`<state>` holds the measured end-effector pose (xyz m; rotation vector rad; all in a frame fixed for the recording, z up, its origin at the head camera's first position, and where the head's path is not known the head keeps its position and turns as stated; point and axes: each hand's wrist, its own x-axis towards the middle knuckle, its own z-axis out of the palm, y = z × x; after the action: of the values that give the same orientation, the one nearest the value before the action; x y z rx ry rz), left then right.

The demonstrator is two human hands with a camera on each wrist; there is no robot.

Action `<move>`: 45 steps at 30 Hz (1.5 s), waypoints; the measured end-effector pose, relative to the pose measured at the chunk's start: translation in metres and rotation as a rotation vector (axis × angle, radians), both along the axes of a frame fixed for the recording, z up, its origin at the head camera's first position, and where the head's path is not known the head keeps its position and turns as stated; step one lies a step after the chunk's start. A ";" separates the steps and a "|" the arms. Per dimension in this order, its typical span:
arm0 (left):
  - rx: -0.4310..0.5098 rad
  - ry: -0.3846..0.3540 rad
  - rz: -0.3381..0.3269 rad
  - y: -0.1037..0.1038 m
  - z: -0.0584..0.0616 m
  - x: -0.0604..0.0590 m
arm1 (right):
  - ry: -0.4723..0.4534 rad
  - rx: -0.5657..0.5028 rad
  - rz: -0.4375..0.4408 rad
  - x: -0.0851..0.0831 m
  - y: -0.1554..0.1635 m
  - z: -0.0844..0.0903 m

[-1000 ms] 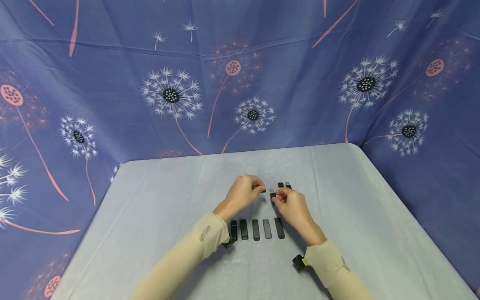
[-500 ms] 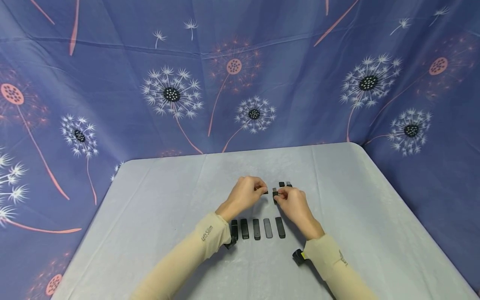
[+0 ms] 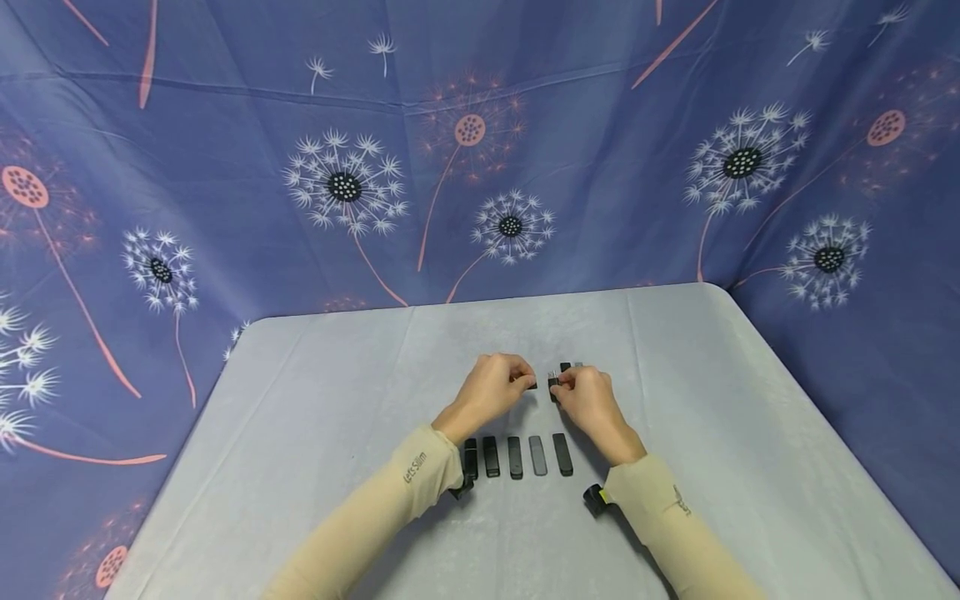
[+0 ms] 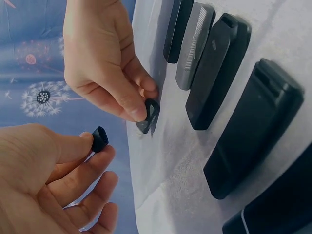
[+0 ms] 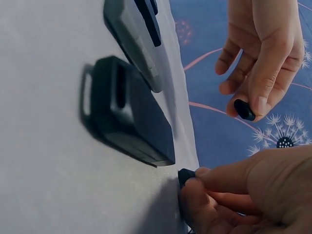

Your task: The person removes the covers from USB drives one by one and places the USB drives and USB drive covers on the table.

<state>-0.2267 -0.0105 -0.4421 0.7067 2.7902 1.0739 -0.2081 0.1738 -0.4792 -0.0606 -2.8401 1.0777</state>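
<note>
Pinching small black caps (image 3: 531, 384) mid-table (image 3: 315, 392) — both hands (image 3: 491, 387), edges far.

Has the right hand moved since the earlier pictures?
Yes. The right hand has shifted slightly away from the row of black sticks, toward the far table edge.

**Blue cloth all round me**

My worktop (image 3: 315, 392) wears a pale grey cloth with rounded far corners. Behind and beside it hangs a blue curtain (image 3: 225, 125) printed with white dandelion heads and pink stems. The light is even.
</note>
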 end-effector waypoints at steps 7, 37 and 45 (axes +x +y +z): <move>0.015 0.001 -0.004 -0.001 -0.003 -0.001 | -0.058 -0.011 -0.016 -0.002 0.000 0.002; 0.011 0.011 0.009 -0.001 -0.009 -0.006 | -0.057 -0.044 -0.051 -0.009 0.001 0.001; 0.001 -0.038 -0.010 0.002 -0.007 -0.011 | -0.052 -0.048 -0.039 -0.010 0.002 0.000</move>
<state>-0.2373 -0.0089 -0.4491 0.6924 2.7509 1.0757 -0.2177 0.1758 -0.4787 -0.1491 -2.8459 1.1531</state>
